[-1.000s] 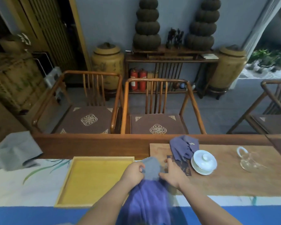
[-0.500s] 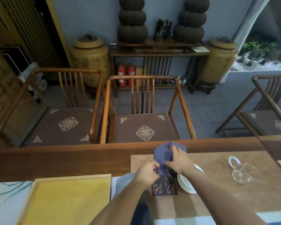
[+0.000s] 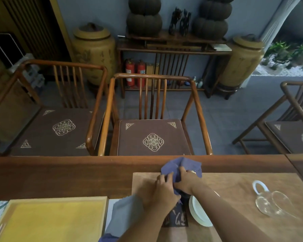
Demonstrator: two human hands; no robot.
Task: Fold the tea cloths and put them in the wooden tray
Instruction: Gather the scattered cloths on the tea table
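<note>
A crumpled purple tea cloth (image 3: 179,167) lies at the far edge of the brown mat (image 3: 234,182) on the table. My left hand (image 3: 163,191) and my right hand (image 3: 185,180) both grip its near edge, side by side. A grey-blue cloth (image 3: 124,217) lies under my left forearm, just right of the wooden tray (image 3: 47,220). The tray has a yellow floor, holds nothing and sits at the lower left.
A white lidded cup on a saucer (image 3: 198,213) is partly hidden by my right arm. A dark mat with script (image 3: 177,219) lies beside it. A glass pitcher (image 3: 271,201) stands at the right. Wooden chairs (image 3: 152,137) face the table's far edge.
Both hands left the grey-blue cloth near me and reached forward to the purple cloth at the mat's far edge. The view shifted right, so the tray sits further left.
</note>
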